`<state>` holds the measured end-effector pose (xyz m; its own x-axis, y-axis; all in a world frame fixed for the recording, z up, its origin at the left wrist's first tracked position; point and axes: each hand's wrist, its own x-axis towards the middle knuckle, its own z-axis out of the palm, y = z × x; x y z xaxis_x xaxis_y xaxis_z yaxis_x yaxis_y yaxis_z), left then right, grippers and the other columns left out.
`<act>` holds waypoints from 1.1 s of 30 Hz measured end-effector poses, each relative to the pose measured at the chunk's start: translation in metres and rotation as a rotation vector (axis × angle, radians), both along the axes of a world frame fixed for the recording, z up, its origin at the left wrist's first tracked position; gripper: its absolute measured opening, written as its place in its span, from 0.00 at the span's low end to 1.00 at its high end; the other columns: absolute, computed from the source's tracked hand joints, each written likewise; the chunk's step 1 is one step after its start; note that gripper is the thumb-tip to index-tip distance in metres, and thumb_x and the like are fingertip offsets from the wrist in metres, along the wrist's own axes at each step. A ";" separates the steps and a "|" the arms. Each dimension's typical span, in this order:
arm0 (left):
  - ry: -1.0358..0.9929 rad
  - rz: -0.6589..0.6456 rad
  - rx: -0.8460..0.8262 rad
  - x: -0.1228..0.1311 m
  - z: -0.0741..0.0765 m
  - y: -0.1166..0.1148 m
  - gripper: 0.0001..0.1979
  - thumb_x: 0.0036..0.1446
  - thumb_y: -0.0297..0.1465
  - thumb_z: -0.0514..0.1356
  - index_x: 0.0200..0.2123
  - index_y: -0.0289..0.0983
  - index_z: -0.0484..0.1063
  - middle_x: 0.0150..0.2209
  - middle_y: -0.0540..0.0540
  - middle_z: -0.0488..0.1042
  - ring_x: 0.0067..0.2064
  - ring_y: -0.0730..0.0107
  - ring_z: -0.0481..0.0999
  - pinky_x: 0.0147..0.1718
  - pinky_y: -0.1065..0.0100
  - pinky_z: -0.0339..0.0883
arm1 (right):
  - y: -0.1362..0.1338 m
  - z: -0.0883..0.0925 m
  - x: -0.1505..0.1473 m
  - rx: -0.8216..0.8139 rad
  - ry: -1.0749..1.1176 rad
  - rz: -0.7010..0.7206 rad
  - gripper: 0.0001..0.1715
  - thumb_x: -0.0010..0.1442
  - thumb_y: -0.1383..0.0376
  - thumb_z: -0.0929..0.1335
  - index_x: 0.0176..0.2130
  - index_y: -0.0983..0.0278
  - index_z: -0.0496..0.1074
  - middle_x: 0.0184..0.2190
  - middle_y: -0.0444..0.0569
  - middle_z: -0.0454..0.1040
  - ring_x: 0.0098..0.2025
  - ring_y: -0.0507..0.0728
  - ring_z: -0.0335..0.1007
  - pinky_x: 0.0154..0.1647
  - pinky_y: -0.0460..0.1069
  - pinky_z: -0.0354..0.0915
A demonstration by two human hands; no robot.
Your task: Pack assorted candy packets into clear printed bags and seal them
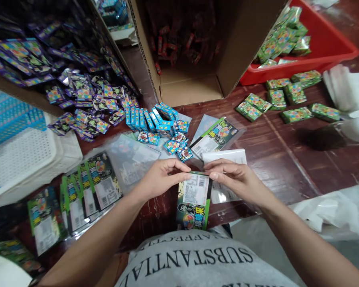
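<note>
Pack (194, 201) seemingly unfinished: fingers (181, 177) of left hand (163, 176) and right hand (241, 179) pinched its top edge; fanned packs (91, 185) looked done, blue boxes (165, 128) sat loose

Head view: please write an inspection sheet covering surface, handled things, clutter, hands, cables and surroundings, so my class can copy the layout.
Surface: dark red-brown table, with a seam.
Handled things: printed packet with a barcode label.
Clutter: blue boxes, purple packs, green boxes.
Hands: left hand and right hand pinch the packet's far edge.
Cables: nothing seen.
Surroundings: open cardboard box, red bin, white basket.
</note>
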<state>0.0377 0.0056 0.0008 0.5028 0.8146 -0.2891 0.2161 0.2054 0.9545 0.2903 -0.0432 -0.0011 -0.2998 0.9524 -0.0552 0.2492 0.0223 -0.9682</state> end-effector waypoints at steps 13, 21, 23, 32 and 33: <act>0.573 -0.080 1.010 0.063 -0.005 0.011 0.22 0.58 0.39 0.68 0.54 0.39 0.73 0.63 0.38 0.68 0.65 0.44 0.61 0.63 0.41 0.57 | 0.017 -0.022 0.106 0.198 -0.513 -0.070 0.15 0.64 0.55 0.71 0.46 0.60 0.72 0.40 0.50 0.78 0.40 0.60 0.73 0.44 0.56 0.69; 0.013 -0.188 0.469 0.132 -0.008 0.038 0.05 0.64 0.33 0.61 0.42 0.40 0.73 0.39 0.49 0.78 0.40 0.67 0.77 0.42 0.64 0.70 | -0.014 0.003 0.116 0.028 -0.096 -0.332 0.14 0.62 0.54 0.72 0.38 0.62 0.74 0.34 0.46 0.75 0.35 0.54 0.71 0.35 0.48 0.68; -0.093 -0.201 0.292 0.135 -0.011 0.041 0.05 0.61 0.34 0.63 0.38 0.39 0.74 0.38 0.48 0.77 0.39 0.68 0.76 0.40 0.66 0.70 | -0.018 0.001 0.116 0.022 -0.035 -0.429 0.15 0.62 0.53 0.73 0.36 0.63 0.74 0.33 0.46 0.75 0.34 0.54 0.71 0.35 0.48 0.67; -0.105 0.027 0.065 0.140 -0.031 0.041 0.19 0.59 0.47 0.64 0.30 0.35 0.75 0.27 0.50 0.74 0.28 0.71 0.70 0.28 0.71 0.62 | -0.019 -0.015 0.094 -0.112 0.161 -0.621 0.19 0.60 0.51 0.74 0.33 0.63 0.73 0.26 0.42 0.73 0.26 0.50 0.65 0.25 0.45 0.60; -0.064 0.044 0.093 0.138 -0.032 0.042 0.22 0.61 0.49 0.62 0.27 0.35 0.74 0.25 0.50 0.72 0.27 0.72 0.67 0.26 0.71 0.60 | -0.019 -0.017 0.095 -0.111 0.137 -0.621 0.20 0.61 0.50 0.73 0.30 0.63 0.72 0.25 0.42 0.72 0.25 0.50 0.64 0.25 0.45 0.59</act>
